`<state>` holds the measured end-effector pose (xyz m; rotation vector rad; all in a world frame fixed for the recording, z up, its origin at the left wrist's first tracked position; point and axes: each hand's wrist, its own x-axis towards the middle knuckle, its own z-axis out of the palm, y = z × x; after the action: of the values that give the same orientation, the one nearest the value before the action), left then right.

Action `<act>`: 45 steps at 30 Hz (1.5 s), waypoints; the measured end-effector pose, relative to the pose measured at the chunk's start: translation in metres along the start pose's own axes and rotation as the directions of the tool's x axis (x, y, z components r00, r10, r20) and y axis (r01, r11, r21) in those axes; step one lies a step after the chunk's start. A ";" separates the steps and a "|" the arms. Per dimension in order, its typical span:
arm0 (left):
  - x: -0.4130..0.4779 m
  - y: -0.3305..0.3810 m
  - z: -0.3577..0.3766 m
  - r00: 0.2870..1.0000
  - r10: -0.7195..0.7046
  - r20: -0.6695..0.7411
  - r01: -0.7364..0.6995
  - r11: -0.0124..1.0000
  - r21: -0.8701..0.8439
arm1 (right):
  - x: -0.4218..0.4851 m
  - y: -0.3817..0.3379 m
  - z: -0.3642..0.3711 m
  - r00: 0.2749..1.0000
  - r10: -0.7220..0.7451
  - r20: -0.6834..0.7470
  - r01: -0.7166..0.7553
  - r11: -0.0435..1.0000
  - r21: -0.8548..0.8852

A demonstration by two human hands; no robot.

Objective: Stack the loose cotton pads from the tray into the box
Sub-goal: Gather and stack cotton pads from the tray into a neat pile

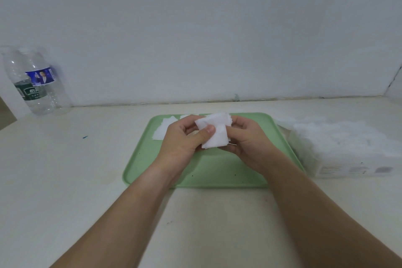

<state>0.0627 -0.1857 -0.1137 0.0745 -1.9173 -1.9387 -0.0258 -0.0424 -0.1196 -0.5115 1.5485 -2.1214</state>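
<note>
- Small stack of cotton pads [219,132], white and square, edges slightly fanned and not flush. Held in the air above the far half of the tray, between both hands.
- Left hand [182,142] grips the stack from its left side: thumb pressed flat on the top pad, the other fingers curled underneath, mostly hidden.
- Right hand [250,144] holds the stack's right edge, fingers curled round it. The fingertips are behind the pads, so exact contact is unclear.
- Both forearms are bare and reach in from the near edge, converging over the tray.
- Loose cotton pads [162,131] lie flat in the tray's far-left corner, overlapping. Another white corner shows at the far rim, just behind the left hand. Count cannot be told.
- Tray [217,172]: pale green, rounded corners, low rim, flat on the table. The near half is bare green with a few dark specks.
- Box [352,168]: white carton just right of the tray, touching or nearly touching its right rim. Open top full of white material, washed out, so pads and wrapping cannot be told apart.
- Table [76,180]: cream surface, with a small teal mark [85,137] left of the tray.
- Two clear water bottles [32,85] stand at far left against the wall [195,28], well apart from the tray. One has a green label, the other a blue one.
</note>
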 end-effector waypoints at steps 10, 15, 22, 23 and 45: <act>0.003 -0.002 -0.004 0.991 0.001 -0.134 0.021 0.987 0.157 | -0.003 -0.002 0.002 0.996 0.022 0.086 -0.025 0.999 0.027; 0.003 -0.002 -0.004 0.984 0.000 -0.176 0.029 0.986 0.166 | -0.003 -0.002 0.002 0.991 0.029 0.130 -0.033 0.999 0.028; 0.002 0.000 -0.003 0.976 -0.030 -0.215 0.061 0.988 0.140 | -0.002 0.000 0.000 0.991 0.042 0.124 -0.044 0.999 0.012; 0.002 0.000 -0.003 0.977 -0.036 -0.212 0.064 0.990 0.125 | -0.001 0.000 0.000 0.992 0.040 0.118 -0.041 0.999 0.010; 0.001 -0.002 -0.002 0.966 0.215 -0.142 -0.142 0.905 0.402 | -0.002 -0.001 0.002 0.978 0.022 0.206 -0.028 0.999 0.027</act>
<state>0.0622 -0.1884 -0.1153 0.1771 -2.0739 -1.3612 -0.0232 -0.0428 -0.1180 -0.6747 1.3991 -1.9996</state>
